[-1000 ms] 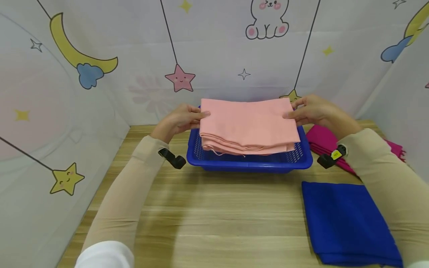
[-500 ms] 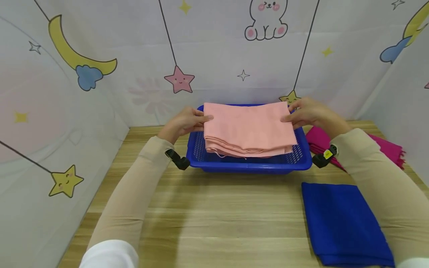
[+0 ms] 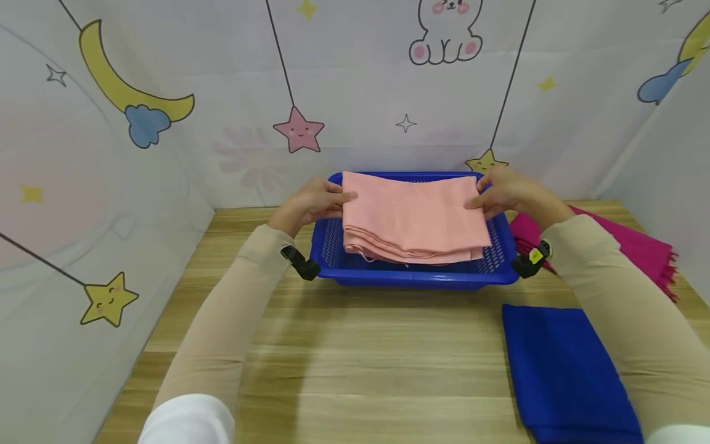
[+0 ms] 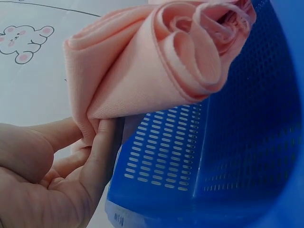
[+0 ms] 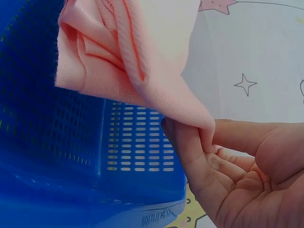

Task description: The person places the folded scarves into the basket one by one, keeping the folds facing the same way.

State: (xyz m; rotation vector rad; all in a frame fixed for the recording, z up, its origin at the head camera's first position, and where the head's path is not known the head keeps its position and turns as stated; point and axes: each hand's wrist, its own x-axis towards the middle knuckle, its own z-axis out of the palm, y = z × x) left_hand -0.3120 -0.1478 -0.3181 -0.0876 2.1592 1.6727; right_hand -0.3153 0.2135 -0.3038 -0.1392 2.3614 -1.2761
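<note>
A folded pink cloth [image 3: 413, 213] is held over the blue plastic basket [image 3: 421, 277], its layers drooping at the near edge. My left hand [image 3: 315, 202] pinches its left end between thumb and fingers. On the other side my right hand [image 3: 507, 192] pinches the right end the same way. In the left wrist view the cloth [image 4: 137, 71] shows rolled layers and a loose thread, above the basket's slotted wall [image 4: 159, 152]. The right wrist view has the fingers [image 5: 190, 152] under the cloth's corner, close to the basket rim.
A folded blue cloth [image 3: 560, 370] lies on the wooden table [image 3: 399, 357] at the front right, partly under the right forearm. Behind that forearm is a magenta fringed cloth [image 3: 627, 240]. A printed white curtain [image 3: 355, 80] hangs right behind the basket.
Both hands have lowered the pink cloth slightly into the basket's outline and drawn a little closer together. More of the basket's back rim and the magenta cloth now shows.
</note>
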